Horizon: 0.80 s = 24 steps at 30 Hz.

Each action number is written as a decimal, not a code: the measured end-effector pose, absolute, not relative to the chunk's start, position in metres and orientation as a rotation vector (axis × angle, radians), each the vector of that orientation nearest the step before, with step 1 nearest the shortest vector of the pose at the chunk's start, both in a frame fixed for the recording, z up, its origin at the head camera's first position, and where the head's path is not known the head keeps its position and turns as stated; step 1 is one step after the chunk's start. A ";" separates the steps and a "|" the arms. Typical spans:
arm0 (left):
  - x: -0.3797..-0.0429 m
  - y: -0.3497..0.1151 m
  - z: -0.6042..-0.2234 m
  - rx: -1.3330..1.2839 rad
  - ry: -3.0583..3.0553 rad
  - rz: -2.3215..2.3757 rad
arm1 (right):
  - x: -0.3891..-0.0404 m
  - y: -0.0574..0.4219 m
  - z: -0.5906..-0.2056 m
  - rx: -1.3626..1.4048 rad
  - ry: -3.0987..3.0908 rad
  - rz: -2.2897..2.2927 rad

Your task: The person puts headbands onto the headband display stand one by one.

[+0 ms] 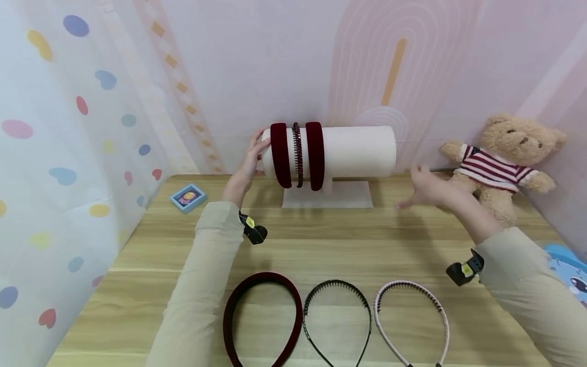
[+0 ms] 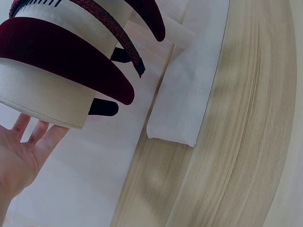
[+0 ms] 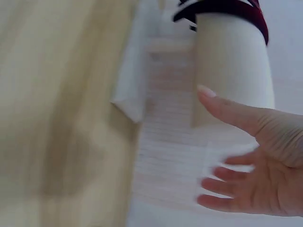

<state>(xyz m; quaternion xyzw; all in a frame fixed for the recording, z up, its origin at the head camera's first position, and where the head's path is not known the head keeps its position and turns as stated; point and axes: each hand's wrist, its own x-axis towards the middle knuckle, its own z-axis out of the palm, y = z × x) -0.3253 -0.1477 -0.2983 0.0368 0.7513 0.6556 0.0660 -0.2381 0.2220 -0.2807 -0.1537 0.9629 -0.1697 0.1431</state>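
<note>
A white headband display roll (image 1: 359, 151) lies level on its stand with a flat white base (image 1: 350, 194). Toward its left end sit a wide dark red velvet headband (image 1: 281, 155), a thin toothed sparkly headband (image 1: 298, 153) and a second wide velvet headband (image 1: 315, 155). My left hand (image 1: 247, 162) touches the roll's left end; in the left wrist view its extended fingers (image 2: 52, 137) reach behind the end rim. Off the right end, my right hand (image 1: 428, 187) hovers with fingers spread, holding nothing. The right wrist view shows its thumb (image 3: 232, 111) overlapping the roll.
Nearer me lie a dark red headband (image 1: 300, 311), a thin black toothed headband (image 1: 369, 316) and a pale pink one (image 1: 446, 321). A small blue framed box (image 1: 198, 201) stands at left, a teddy bear (image 1: 490, 171) at right. A blue item (image 1: 566, 270) shows at the right edge.
</note>
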 end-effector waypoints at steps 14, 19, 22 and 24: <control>-0.325 -0.149 -0.298 0.099 2.259 1.977 | -0.190 0.200 -0.336 -0.742 2.193 -0.277; -0.325 -0.149 -0.298 0.098 2.265 1.984 | -0.188 0.197 -0.339 -0.683 2.218 -0.247; -0.325 -0.148 -0.297 0.101 2.266 1.987 | -0.190 0.200 -0.339 -0.691 2.237 -0.258; -0.326 -0.148 -0.297 0.099 2.269 1.985 | -0.191 0.203 -0.339 -0.738 2.270 -0.252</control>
